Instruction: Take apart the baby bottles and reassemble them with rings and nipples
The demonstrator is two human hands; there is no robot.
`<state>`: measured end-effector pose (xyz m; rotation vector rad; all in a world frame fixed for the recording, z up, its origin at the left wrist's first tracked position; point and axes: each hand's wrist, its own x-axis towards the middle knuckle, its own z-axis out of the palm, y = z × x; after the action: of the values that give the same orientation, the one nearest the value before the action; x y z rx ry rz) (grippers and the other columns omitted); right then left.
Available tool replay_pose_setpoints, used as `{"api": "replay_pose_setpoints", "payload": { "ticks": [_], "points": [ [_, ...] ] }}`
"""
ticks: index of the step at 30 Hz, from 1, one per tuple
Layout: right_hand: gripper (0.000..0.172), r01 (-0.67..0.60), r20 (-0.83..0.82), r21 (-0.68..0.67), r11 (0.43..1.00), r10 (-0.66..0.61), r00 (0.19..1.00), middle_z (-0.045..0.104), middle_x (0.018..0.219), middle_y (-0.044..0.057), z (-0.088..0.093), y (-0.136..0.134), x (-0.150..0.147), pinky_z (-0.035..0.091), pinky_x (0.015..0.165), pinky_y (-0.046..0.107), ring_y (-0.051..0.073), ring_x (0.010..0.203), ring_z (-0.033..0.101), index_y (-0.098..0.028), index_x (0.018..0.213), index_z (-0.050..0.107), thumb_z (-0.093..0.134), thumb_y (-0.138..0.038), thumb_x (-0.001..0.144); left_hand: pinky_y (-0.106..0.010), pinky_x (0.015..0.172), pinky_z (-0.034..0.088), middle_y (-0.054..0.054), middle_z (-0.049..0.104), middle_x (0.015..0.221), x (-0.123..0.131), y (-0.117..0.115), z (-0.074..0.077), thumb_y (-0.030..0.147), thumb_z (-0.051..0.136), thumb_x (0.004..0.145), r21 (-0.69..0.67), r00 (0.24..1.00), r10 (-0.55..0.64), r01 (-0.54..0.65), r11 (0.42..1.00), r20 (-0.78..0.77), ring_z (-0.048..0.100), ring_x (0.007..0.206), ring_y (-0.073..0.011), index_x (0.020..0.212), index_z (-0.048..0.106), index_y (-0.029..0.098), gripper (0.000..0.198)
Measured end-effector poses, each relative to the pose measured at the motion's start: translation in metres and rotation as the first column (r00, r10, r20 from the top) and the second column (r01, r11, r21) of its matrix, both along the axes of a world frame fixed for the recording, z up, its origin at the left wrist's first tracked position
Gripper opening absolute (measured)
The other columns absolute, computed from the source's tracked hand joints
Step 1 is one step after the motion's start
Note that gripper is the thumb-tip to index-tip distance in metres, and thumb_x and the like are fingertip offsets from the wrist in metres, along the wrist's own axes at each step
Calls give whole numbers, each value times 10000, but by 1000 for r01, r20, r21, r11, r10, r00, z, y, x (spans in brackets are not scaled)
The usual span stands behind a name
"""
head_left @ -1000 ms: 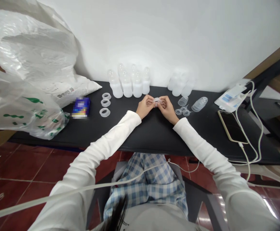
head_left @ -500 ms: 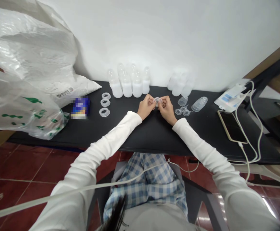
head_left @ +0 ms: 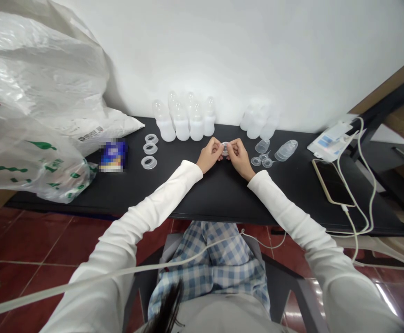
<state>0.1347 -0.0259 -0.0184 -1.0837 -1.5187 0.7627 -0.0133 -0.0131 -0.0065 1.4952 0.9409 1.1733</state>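
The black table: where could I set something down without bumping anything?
Bare tabletop lies between the left sleeve and right sleeve, in front of the left hand and right hand, and between that sleeve and the phone. Baby bottles and clear rings crowd the wall side.

Wht long sleeves (head_left: 146,219), blue/wht plaid pants (head_left: 215,263), dk hair strands (head_left: 169,310).

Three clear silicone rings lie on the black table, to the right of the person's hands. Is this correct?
No: the head view shows the three clear silicone rings on the black table, left of the person's left hand and right hand.
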Motion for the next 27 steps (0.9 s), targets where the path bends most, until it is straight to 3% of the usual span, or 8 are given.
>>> {"api": "replay_pose_setpoints", "payload": {
  "ticks": [9, 17, 21, 27],
  "points": [
    [400, 67, 148, 66, 996, -76, 986, 581, 652, -43, 3, -4, 0, 435, 587, 277, 127, 583, 560, -249, 845, 464, 574, -630, 899, -214, 572, 443, 90, 558, 560, -3, -3, 2, 300, 668, 893, 51, 992, 69, -64, 997, -106, 555, 509, -75, 759, 463, 219, 258],
    [376, 100, 274, 178, 979, -147, 950, 553, 627, -37, 8, -4, 5, 402, 575, 276, 136, 542, 521, -254, 842, 456, 509, -612, 945, -207, 570, 459, 76, 605, 631, 1, -1, -2, 265, 660, 898, -4, 1000, 16, -16, 1000, -24, 584, 530, -70, 829, 469, 213, 209],
    [345, 76, 428, 215, 974, -164, 889, 562, 669, -15, 5, 2, 15, 379, 570, 278, 158, 538, 528, -255, 894, 468, 444, -588, 980, -209, 629, 480, 70, 616, 689, 3, 1, -5, 185, 728, 822, 8, 1000, -20, 20, 1000, 19, 608, 591, -69, 860, 476, 211, 257],
    [341, -17, 615, 229, 973, -131, 777, 662, 805, 67, 2, 9, 21, 415, 614, 291, 220, 666, 637, -236, 988, 490, 343, -541, 1032, -219, 671, 459, 62, 613, 721, 1, 1, -9, 111, 731, 763, 37, 999, 35, -35, 999, -11, 564, 632, -72, 834, 469, 212, 289]
  ]
}}
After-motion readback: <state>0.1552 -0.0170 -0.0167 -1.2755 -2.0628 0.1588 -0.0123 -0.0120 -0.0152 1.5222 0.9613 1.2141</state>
